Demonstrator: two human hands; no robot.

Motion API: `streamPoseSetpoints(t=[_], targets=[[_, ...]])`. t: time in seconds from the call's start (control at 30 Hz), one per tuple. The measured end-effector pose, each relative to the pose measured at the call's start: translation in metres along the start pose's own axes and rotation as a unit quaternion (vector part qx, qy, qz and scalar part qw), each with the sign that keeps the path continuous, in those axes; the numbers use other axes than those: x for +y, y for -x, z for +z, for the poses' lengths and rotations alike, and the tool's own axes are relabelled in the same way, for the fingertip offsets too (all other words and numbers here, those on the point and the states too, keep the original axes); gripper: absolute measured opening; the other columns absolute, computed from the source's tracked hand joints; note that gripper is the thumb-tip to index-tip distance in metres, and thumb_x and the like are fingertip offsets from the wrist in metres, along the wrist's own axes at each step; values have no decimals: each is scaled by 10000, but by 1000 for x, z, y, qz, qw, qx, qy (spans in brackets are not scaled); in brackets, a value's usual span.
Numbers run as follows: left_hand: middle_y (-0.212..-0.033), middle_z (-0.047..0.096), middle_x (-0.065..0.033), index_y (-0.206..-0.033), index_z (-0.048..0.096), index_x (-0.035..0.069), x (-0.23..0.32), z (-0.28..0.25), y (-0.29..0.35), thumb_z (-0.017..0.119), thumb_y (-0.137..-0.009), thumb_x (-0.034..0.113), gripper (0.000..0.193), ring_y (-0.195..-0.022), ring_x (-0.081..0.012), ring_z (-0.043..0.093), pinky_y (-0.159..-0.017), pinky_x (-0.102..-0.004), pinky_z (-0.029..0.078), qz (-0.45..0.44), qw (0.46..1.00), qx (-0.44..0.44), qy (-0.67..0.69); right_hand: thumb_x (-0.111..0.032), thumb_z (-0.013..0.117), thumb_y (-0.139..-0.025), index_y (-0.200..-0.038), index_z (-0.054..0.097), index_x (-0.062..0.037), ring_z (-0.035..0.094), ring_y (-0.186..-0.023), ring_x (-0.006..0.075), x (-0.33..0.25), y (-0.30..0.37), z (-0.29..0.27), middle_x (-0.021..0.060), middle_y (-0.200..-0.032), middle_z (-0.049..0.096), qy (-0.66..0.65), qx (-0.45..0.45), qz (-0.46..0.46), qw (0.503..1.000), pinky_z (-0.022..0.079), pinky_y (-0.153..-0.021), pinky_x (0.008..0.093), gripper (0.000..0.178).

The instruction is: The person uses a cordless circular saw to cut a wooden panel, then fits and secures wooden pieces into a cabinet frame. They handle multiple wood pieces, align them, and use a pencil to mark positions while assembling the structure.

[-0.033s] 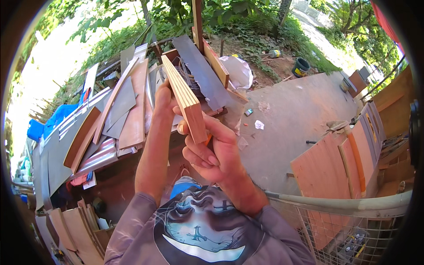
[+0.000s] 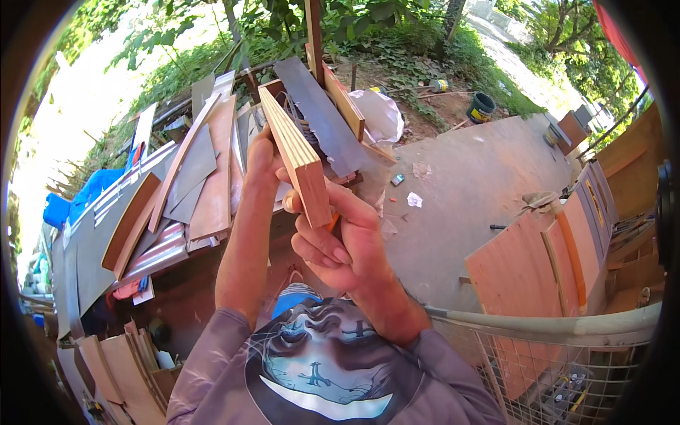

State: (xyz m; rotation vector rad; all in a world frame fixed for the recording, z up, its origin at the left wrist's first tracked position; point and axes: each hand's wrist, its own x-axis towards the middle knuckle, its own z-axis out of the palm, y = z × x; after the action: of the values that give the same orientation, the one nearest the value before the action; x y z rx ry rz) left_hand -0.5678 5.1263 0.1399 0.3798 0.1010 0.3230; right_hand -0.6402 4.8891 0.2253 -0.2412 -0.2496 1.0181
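Grip state: the right hand is closed round the near end of a plywood strip, fingers curled across its layered edge and thumb behind. The left hand clasps the same strip further up, on its left face; how tightly its fingers wrap cannot be told, as the strip hides them. Both hands carry the piece clear of any support — it rests on nothing.

Position: the strip is held up close in front of the person's chest, above the grey printed shirt.

Orientation: the long axis runs from the right-hand grip away from the body, rising up and to the left in the picture. The cut near end faces the camera; the far end points toward the heap of boards beyond the left hand.

Progress, as a judgement: the piece is picked up and under two-handed control — likely being sighted or checked along its edge. Setting it down or stacking it is not yet done.

Beyond the grip, to the right: a concrete slab, leaning brown panels and a wire-mesh fence.
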Motion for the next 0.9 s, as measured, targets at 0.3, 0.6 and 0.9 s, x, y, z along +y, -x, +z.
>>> streamPoseSetpoints(t=[0.3, 0.6, 0.9], targets=[[-1128, 732, -167, -1290, 631, 6, -18, 32, -4, 401, -1160, 264, 370, -963, -311, 751, -879, -470, 655, -42, 999, -11, 11, -275, 458, -1135, -1430, 556, 18, 334, -368, 30, -24, 11, 2, 60, -1020, 747, -12, -35, -21, 999, 289, -377, 218, 428], [-1166, 720, -177, -1440, 571, 12, 9, 16, -31, 519, -1102, 470, 571, -969, -268, 729, -855, -394, 631, 35, 957, -6, -290, -255, 587, -1070, -1305, 581, -65, 352, -358, 32, -39, 1, -72, 53, -861, 676, 27, -5, 12, 1000, 305, -341, 219, 302], [-1443, 647, -190, -1509, 513, 1, -88, -1, -78, 601, -1084, 294, 525, -1161, -281, 698, -960, -426, 613, 42, 965, -73, -249, -346, 775, -1000, -1311, 672, -26, 668, -938, 117, -89, -11, -243, 38, -1104, 721, 511, 122, -23, 851, 565, -825, 292, 458]])
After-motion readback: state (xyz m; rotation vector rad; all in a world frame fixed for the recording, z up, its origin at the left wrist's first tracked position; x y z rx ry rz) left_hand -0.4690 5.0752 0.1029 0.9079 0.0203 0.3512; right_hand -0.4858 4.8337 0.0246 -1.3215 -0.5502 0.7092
